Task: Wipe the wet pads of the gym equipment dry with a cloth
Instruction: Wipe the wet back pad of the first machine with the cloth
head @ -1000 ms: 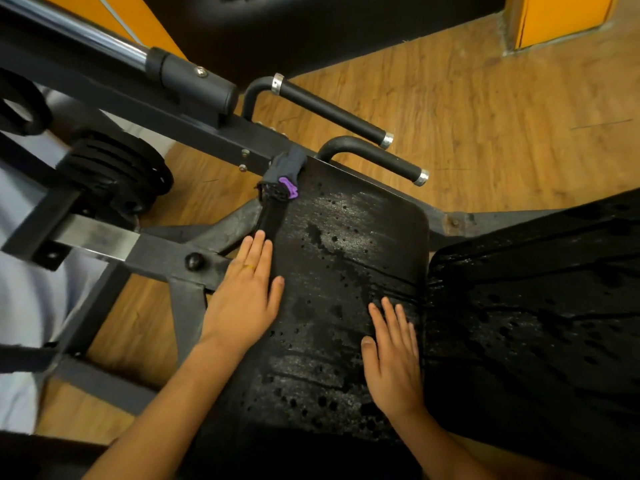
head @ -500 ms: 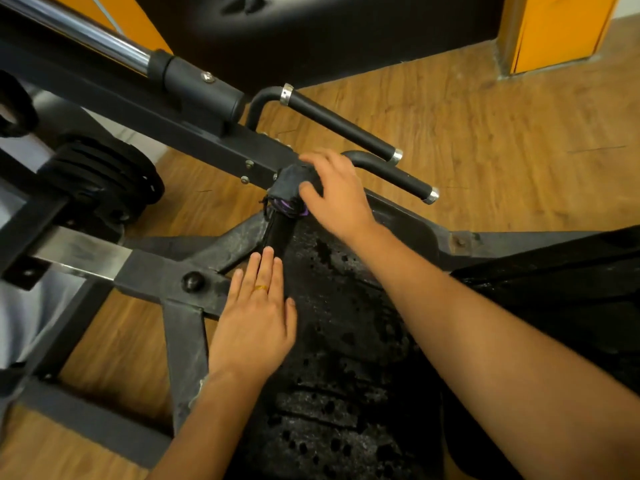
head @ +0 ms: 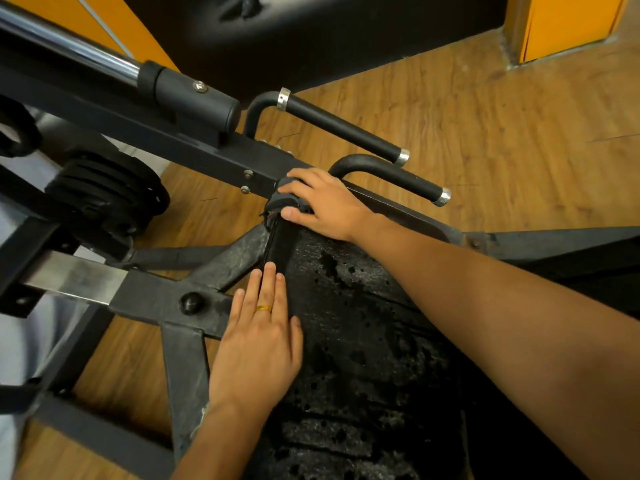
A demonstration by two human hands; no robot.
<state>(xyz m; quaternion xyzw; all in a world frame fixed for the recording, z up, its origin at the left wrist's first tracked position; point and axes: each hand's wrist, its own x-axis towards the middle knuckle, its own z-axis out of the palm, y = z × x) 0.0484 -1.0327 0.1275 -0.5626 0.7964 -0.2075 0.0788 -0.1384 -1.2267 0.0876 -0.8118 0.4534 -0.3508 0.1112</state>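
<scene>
Grips one dark, bunched cloth [head: 277, 201] in the right hand [head: 327, 206], fingers and thumb curled round it, at the 11 o'clock corner of one black, ridged pad [head: 363, 341] beaded with water, long axis running from 6 towards 11 o'clock. Rests the left hand [head: 259, 337] flat, fingers straight and together, on the pad's 9 o'clock edge. At 1 o'clock, two black tubular handles [head: 346, 129] with chrome caps, pointing towards 4 o'clock over wood-plank floor [head: 485, 133].

Single head view looked steeply down and forward, close above the pad [head: 346, 323]; frame [head: 166, 303] at left, floor [head: 502, 133] far right.
</scene>
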